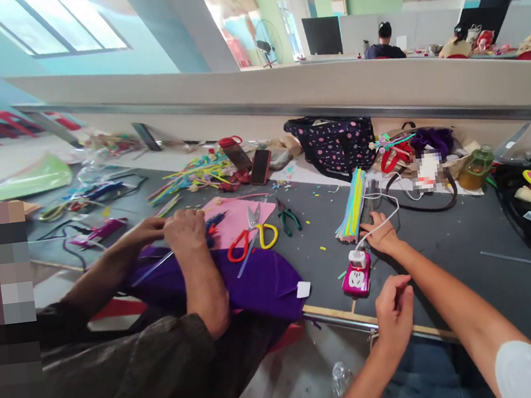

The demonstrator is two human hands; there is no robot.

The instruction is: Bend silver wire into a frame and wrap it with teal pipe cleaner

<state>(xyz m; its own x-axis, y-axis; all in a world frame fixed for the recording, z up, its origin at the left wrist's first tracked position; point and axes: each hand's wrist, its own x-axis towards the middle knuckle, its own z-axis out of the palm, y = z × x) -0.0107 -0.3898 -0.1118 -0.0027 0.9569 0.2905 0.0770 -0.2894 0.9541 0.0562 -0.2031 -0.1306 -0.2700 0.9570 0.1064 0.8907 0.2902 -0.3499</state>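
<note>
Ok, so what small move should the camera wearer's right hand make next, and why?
Perhaps close gently on the lower part of the bundle of coloured strips: the right hand is right beside it. Going slowly seems wise, since the white cable loops close by that hand to the plugged-in charger.

Wearer's hands: two, left hand [393, 306] 4 o'clock, right hand [381, 235] 3–4. Co-worker's hands [185, 227]: two, 9. Scissors [253, 227]: one pair, 7. Pliers [286, 210]: one pair, 4. Magenta power strips [357, 281]: two, 4 and 9. White plug [357, 259]: one, 4. Stick bundle [353, 202]: one, 3, sticks uncountable. Dotted bag [336, 146]: one, 2. Seated people [385, 50] beyond: two, 2.
</note>
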